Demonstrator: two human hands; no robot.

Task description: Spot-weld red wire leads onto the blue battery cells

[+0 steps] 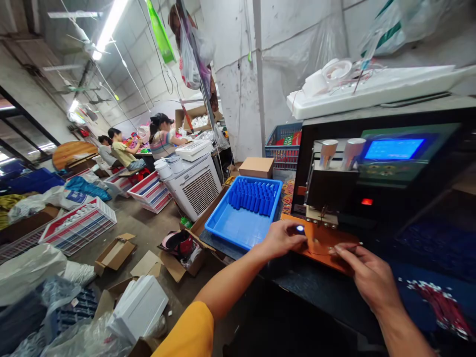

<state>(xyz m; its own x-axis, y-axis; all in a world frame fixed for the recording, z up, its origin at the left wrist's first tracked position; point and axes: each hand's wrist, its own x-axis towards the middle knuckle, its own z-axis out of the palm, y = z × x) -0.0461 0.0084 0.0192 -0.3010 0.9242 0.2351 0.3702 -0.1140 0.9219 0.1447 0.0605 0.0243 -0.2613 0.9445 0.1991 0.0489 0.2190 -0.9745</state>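
My left hand (284,239) is closed at the front of the orange work plate (323,243), its thumb and fingers round a battery cell (300,228) whose bright round end faces up. Farther right, my right hand (368,270) pinches a thin wire lead over the same plate; a small pale tip shows beside the fingers. Just above and behind both hands is the head of a black welding machine (330,191), with two metal cylinders on top and small metal tips below. Left of the machine, a blue tray (226,225) holds many upright blue battery cells (251,196).
Dark red wire leads with white ends (442,302) lie at the right on the bench. A cardboard box (256,167) and a blue crate (282,148) stand behind the tray. An air cooler (199,186), cartons and crates occupy the floor leftward; several people sit farther back.
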